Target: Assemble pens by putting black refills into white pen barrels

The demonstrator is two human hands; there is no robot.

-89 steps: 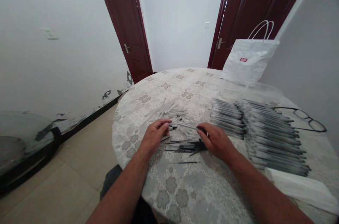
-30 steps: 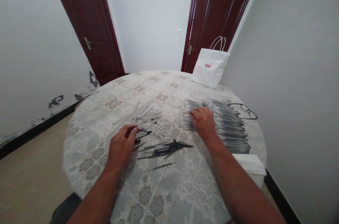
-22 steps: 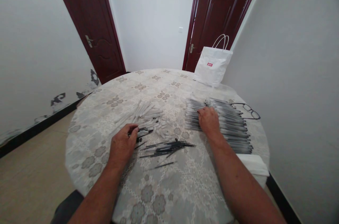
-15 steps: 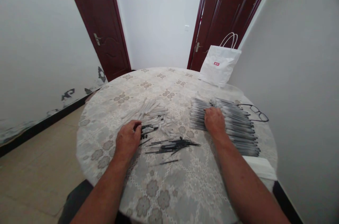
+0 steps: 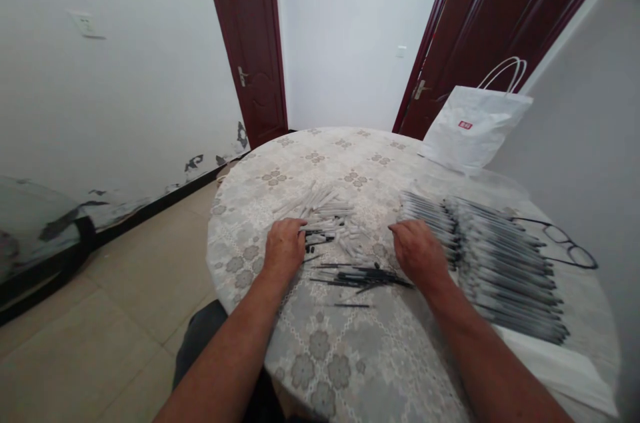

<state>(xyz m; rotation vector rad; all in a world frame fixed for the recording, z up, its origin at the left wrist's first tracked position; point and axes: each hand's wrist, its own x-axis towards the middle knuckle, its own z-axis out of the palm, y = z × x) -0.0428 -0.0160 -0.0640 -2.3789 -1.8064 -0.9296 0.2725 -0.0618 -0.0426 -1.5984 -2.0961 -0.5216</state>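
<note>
My left hand (image 5: 286, 246) rests at the left of the pile, fingers curled beside some short black pen parts (image 5: 320, 236); what it holds, if anything, is hidden. My right hand (image 5: 419, 250) is over the cloth just left of the rows of pens, fingertips pointing left, with nothing visible in them. Between the hands lie whitish pen barrels (image 5: 323, 200) and small pale pieces (image 5: 353, 240). Nearer me is a loose heap of thin dark refills (image 5: 373, 276), with a single refill (image 5: 353, 306) apart from it. Grey pens (image 5: 510, 263) lie side by side in two rows.
A round table with a patterned cloth (image 5: 320, 160) bears everything. A white paper bag (image 5: 475, 126) stands at the back right. Eyeglasses (image 5: 560, 240) lie beyond the pens, and a white flat packet (image 5: 555, 363) lies at the near right.
My right hand has come off the pen row and moved left relative to it. My left hand stays by the black parts. The view has turned left, so everything sits further right.
</note>
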